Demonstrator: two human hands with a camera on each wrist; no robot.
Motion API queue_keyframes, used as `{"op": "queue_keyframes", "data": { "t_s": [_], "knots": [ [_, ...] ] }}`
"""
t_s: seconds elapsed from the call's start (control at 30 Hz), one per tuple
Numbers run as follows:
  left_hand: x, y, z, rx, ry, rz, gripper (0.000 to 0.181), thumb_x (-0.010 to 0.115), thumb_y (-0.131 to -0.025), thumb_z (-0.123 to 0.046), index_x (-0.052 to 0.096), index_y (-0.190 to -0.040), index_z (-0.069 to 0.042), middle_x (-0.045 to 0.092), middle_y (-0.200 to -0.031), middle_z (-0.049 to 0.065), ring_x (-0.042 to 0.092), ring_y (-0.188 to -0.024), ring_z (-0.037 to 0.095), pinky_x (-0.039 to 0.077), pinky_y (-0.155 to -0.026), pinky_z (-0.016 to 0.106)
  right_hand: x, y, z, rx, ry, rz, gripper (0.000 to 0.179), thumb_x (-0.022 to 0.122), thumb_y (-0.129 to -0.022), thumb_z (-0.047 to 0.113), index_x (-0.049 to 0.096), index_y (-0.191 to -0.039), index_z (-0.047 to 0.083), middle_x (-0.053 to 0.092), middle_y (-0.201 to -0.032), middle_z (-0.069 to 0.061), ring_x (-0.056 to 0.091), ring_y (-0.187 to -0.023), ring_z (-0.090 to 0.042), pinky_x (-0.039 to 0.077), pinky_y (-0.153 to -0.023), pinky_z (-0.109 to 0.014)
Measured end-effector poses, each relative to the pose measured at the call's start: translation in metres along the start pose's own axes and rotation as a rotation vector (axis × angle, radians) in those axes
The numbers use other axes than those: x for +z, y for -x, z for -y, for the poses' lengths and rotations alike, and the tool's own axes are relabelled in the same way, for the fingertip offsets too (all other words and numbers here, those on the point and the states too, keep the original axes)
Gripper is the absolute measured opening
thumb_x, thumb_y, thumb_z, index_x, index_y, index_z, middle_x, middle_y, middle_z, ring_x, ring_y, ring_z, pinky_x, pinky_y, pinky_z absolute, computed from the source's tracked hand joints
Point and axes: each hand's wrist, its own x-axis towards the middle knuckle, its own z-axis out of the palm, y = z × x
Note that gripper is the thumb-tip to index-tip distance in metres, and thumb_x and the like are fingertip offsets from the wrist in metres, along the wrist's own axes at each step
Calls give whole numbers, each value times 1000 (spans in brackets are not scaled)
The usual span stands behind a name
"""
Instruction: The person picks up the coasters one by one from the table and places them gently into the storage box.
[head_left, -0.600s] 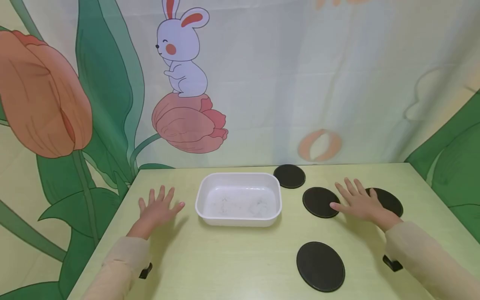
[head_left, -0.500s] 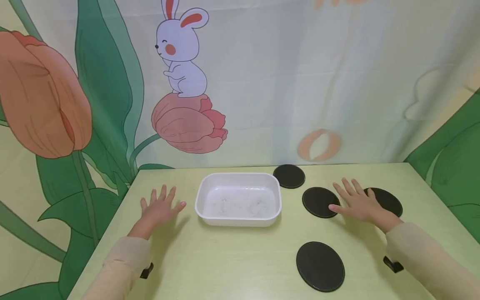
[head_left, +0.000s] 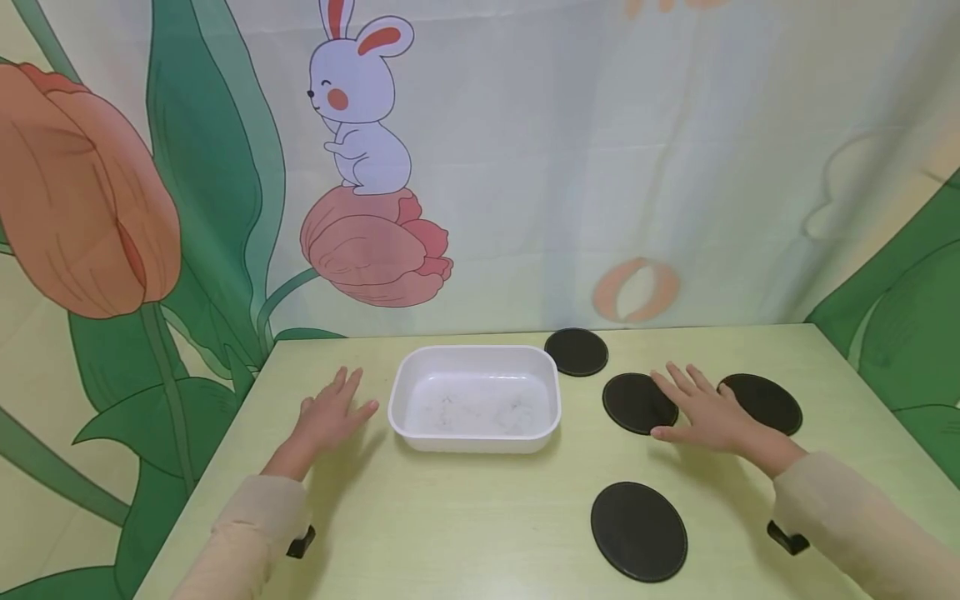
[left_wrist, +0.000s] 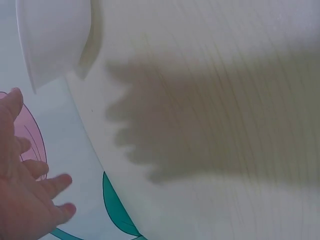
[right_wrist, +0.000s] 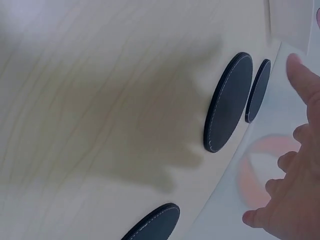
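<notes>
Fingers spread, my left hand [head_left: 328, 421] hovers over the table to the left of a white rectangular tub [head_left: 475, 440] and holds nothing. My right hand [head_left: 712, 414] is likewise held above the table with its fingers apart and nothing in it. Nearest to that hand are two round black coasters: a middle coaster [head_left: 633, 404], partly behind its fingertips, and a right coaster [head_left: 767, 406]. In the right wrist view, stitching runs round the edge of a coaster [right_wrist: 230, 102]. The left wrist view has the left hand [left_wrist: 25, 185] over its shadow, apart from the tub [left_wrist: 54, 40].
Another black coaster [head_left: 577, 352] lies by the tub's back right corner. A front coaster [head_left: 639, 532] lies closer to me. Behind the pale wooden table [head_left: 450, 533] hangs a curtain [head_left: 510, 167] printed with a rabbit and tulips.
My left hand has turned and shifted slightly right toward the tub, its fingers closer together. The right hand has moved slightly left and lower. The tub and coasters stay in place.
</notes>
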Motion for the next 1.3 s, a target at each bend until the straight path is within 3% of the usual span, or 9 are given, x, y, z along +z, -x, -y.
{"op": "queue_keyframes", "data": {
  "t_s": [0.17,0.33,0.43,0.53,0.73,1.07,1.3],
  "knots": [
    [2,-2,-5,74,97,-102,62,45,-90,-38,27,-137,-2,23,-141,23,25,-128,40,24,-100,58,1,1,7,-83,-109,0,88,67,-74,39,19,-141,8,17,-142,-27,19,-125,-50,23,-89,-68],
    [5,-6,-10,101,181,-183,53,52,-88,-23,35,-132,-1,38,-134,21,48,-111,36,38,-93,50,3,-3,13,-133,-237,3,84,71,-72,19,22,-137,-1,27,-138,-28,36,-119,-45,35,-92,-54],
    [7,-11,-13,70,242,-169,53,53,-87,-22,35,-133,-3,41,-131,21,55,-103,35,44,-86,47,3,-6,14,-108,-321,52,83,70,-73,18,21,-138,1,36,-132,-26,50,-105,-38,45,-81,-43],
    [10,-14,-15,36,307,-138,52,53,-87,-20,34,-133,-3,42,-130,22,56,-102,34,47,-82,44,4,-8,13,-66,-453,143,82,68,-75,19,18,-139,3,43,-125,-26,56,-91,-28,47,-67,-32],
    [15,-17,-14,9,398,-118,50,52,-89,-20,35,-133,-4,44,-128,23,54,-104,36,48,-81,43,7,-6,15,-31,-701,307,77,64,-79,13,17,-139,2,43,-114,-25,55,-82,-23,43,-53,-32],
    [19,-19,-21,-17,458,-143,44,51,-89,-19,39,-128,-1,50,-122,24,53,-103,38,44,-88,45,13,-3,23,-16,-771,379,64,64,-77,9,32,-131,1,48,-104,-20,55,-76,-21,46,-58,-37],
    [23,-21,-26,-83,559,-130,45,51,-89,-18,38,-130,-3,53,-117,20,56,-100,33,51,-74,33,22,0,27,2,-806,432,51,65,-75,8,43,-121,1,51,-98,-17,53,-70,-18,46,-54,-33]
  ]
}}
